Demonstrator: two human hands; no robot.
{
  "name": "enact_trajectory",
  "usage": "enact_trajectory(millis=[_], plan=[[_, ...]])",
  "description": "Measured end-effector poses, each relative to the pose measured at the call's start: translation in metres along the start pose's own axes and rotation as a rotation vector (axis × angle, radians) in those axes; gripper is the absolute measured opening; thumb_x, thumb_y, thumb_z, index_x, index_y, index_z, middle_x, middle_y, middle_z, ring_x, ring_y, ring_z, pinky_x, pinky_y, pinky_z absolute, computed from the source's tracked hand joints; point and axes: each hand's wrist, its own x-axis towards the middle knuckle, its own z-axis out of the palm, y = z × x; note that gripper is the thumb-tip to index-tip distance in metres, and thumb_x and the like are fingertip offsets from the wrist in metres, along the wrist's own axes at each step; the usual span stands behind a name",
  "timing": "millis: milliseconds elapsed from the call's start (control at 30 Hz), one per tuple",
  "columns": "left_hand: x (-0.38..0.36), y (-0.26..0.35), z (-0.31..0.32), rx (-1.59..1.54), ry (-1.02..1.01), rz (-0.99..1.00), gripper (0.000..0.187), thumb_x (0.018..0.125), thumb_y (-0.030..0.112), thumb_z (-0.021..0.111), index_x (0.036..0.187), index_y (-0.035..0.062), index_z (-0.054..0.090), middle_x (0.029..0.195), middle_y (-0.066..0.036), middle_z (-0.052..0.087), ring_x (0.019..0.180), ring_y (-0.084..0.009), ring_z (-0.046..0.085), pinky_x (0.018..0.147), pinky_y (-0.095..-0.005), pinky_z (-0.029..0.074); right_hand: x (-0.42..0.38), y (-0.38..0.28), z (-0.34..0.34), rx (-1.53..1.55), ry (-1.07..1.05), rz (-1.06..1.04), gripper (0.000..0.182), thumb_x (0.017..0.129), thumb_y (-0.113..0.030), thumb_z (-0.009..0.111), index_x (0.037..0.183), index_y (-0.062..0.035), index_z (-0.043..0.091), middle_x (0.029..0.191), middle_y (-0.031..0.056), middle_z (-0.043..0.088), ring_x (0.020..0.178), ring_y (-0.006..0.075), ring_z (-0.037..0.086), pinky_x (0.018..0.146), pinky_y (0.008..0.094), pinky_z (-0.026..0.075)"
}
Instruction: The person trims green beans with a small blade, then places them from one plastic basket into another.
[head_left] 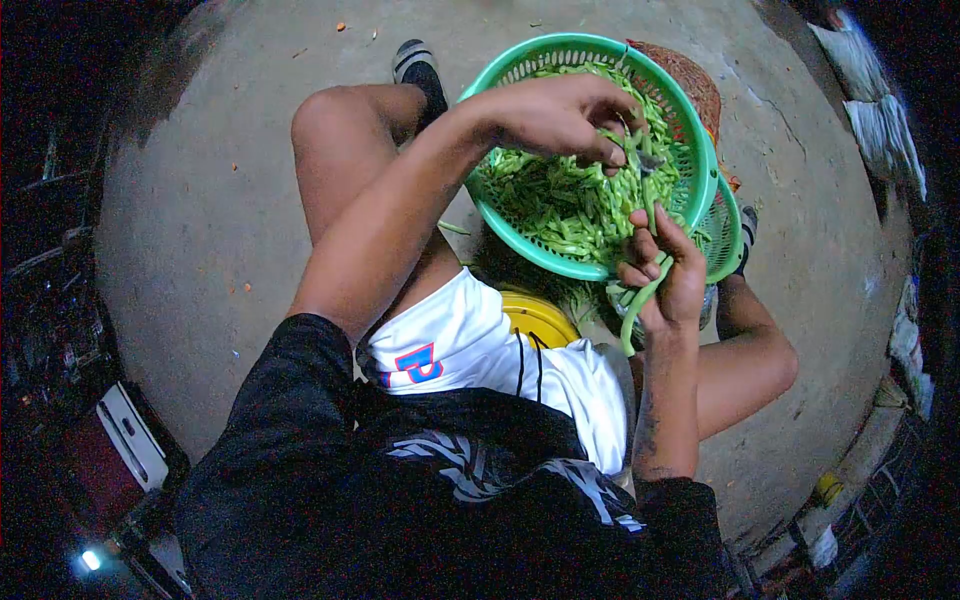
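Note:
A round green plastic basket [500,235] holds a heap of cut green bean pieces [570,205]. My left hand [565,120] reaches over it from the left, palm down, with thumb and fingers closed. By its thumb shows a small grey knife blade [650,161]; the handle is hidden in the fingers. Below it, at the basket's near right rim, my right hand [665,270] is closed round long green beans [640,305]. Their lower ends hang down past the palm, and an upper part rises to the blade.
A second green basket [738,235] sits partly beneath the first, at its right. Behind is a reddish-brown mesh sack [690,85]. Something round and yellow [535,315] shows between my legs. Pale sacks [870,110] line the right edge of the concrete floor [210,210].

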Motion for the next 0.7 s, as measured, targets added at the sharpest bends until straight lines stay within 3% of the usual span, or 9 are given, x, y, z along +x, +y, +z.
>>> enact_trajectory(millis=[67, 200, 300, 367, 500, 633, 700], plan=[[-0.003, 0.01, 0.005, 0.077, 0.046, -0.071, 0.037, 0.087, 0.007, 0.074, 0.122, 0.0002, 0.064, 0.105, -0.007, 0.067, 0.094, -0.0149, 0.062, 0.079, -0.0305, 0.052, -0.001, -0.002, -0.001, 0.08, -0.046, 0.042, 0.032, 0.104, -0.027, 0.053, 0.104, 0.0027, 0.066, 0.062, -0.0014, 0.05, 0.046, 0.0054, 0.038, 0.043, 0.0217, 0.034], [0.0, 0.005, 0.001, 0.117, -0.014, -0.008, 0.04, 0.086, 0.009, 0.076, 0.123, 0.0002, 0.063, 0.104, -0.007, 0.066, 0.094, -0.0148, 0.061, 0.08, -0.0303, 0.052, -0.002, -0.003, -0.002, 0.066, 0.022, 0.048, 0.031, 0.104, -0.026, 0.053, 0.102, 0.0016, 0.066, 0.061, -0.0017, 0.049, 0.045, 0.0055, 0.038, 0.042, 0.0218, 0.034], [0.0, 0.008, 0.002, -0.075, -0.11, -0.146, 0.04, 0.085, 0.009, 0.076, 0.123, 0.0006, 0.064, 0.103, -0.006, 0.066, 0.095, -0.0143, 0.06, 0.083, -0.0297, 0.051, -0.002, -0.002, -0.004, 0.062, 0.025, 0.033, 0.029, 0.104, -0.026, 0.054, 0.1, 0.0001, 0.066, 0.06, -0.0027, 0.049, 0.045, 0.0051, 0.038, 0.042, 0.0216, 0.034], [0.001, 0.007, 0.001, 0.17, -0.015, 0.016, 0.036, 0.087, 0.009, 0.074, 0.121, 0.0008, 0.065, 0.103, -0.006, 0.067, 0.094, -0.0139, 0.061, 0.082, -0.0306, 0.052, -0.002, -0.003, -0.006, 0.111, -0.036, 0.056, 0.028, 0.104, -0.025, 0.054, 0.098, -0.0013, 0.066, 0.06, -0.004, 0.048, 0.045, 0.0048, 0.039, 0.043, 0.0216, 0.034], [-0.001, 0.001, -0.025, -0.073, 0.024, -0.048, 0.036, 0.088, 0.009, 0.074, 0.122, 0.0025, 0.065, 0.101, -0.005, 0.069, 0.09, -0.0134, 0.066, 0.082, -0.0291, 0.051, -0.003, -0.005, -0.009, 0.157, -0.065, 0.045, 0.027, 0.104, -0.025, 0.053, 0.097, -0.0019, 0.066, 0.059, -0.0049, 0.046, 0.045, 0.0047, 0.038, 0.043, 0.0217, 0.034], [0.003, 0.005, 0.0, 0.018, -0.051, -0.002, 0.036, 0.087, 0.007, 0.074, 0.122, 0.0022, 0.065, 0.101, -0.004, 0.069, 0.089, -0.0127, 0.066, 0.081, -0.0296, 0.051, -0.002, -0.004, -0.006, 0.119, -0.027, 0.036, 0.027, 0.104, -0.025, 0.053, 0.097, -0.0018, 0.066, 0.059, -0.0052, 0.045, 0.044, 0.005, 0.037, 0.042, 0.0218, 0.033], [0.006, 0.003, 0.011, -0.106, -0.108, -0.024, 0.037, 0.086, 0.009, 0.076, 0.121, 0.0016, 0.065, 0.103, -0.005, 0.069, 0.089, -0.0134, 0.066, 0.082, -0.0309, 0.052, -0.002, -0.004, -0.006, 0.104, -0.031, 0.037, 0.027, 0.104, -0.024, 0.052, 0.097, -0.0016, 0.066, 0.059, -0.0053, 0.044, 0.044, 0.005, 0.037, 0.042, 0.0217, 0.033]])
